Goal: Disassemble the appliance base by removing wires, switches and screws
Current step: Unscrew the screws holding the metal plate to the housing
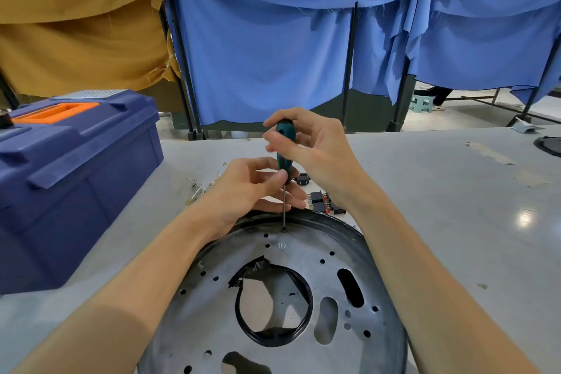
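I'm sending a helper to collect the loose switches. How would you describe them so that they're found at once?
Start at the round metal appliance base on the grey table. Just beyond its far rim, below the wrist of the right hand, lies a cluster of switches. Unlike the pale wires to the left, they are small black blocks with red and metal ends.
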`<action>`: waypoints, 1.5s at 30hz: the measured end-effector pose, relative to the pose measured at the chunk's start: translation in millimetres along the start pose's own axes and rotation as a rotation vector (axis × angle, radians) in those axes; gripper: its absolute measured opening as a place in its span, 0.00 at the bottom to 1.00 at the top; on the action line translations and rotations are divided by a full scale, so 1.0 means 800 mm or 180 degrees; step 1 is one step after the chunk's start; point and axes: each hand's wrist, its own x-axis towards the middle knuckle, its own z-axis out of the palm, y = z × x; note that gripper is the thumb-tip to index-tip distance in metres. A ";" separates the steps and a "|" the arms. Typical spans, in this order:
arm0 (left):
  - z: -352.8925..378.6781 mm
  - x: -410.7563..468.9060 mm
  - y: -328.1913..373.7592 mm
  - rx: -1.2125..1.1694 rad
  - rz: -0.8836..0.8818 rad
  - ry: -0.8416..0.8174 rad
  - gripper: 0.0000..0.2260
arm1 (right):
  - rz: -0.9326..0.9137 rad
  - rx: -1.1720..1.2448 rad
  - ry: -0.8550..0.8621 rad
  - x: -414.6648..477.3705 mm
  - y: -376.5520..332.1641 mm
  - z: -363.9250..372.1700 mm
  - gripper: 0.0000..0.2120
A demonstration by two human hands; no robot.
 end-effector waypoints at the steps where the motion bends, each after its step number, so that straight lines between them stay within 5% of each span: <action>1: 0.001 0.000 0.000 0.0043 0.0037 0.0054 0.14 | -0.0062 -0.0171 0.0048 0.000 0.000 0.001 0.06; 7: 0.002 -0.002 0.003 -0.0014 0.0110 0.0008 0.14 | -0.0021 -0.0064 0.0149 0.002 0.001 -0.003 0.18; 13: 0.006 0.001 -0.001 0.0114 0.0060 0.0097 0.11 | -0.0065 -0.0102 0.0137 0.000 0.002 0.002 0.04; 20: 0.007 -0.002 0.003 0.0071 0.0093 0.0033 0.14 | -0.0010 -0.0265 0.0166 0.002 0.002 -0.003 0.22; 26: 0.009 0.001 0.000 0.0092 0.0100 0.0066 0.13 | -0.0070 -0.0294 0.0270 0.001 0.001 0.004 0.07; 32: 0.008 0.000 0.001 0.0000 0.0144 0.0001 0.16 | -0.0005 -0.0161 0.0211 0.002 0.002 -0.001 0.19; 38: 0.010 0.001 0.000 0.0016 0.0147 0.0090 0.21 | -0.0075 -0.0155 0.0109 0.000 0.000 0.004 0.08; 45: 0.003 -0.001 0.005 -0.0203 0.0100 0.0032 0.17 | -0.0053 -0.0061 0.0082 0.000 -0.002 -0.003 0.19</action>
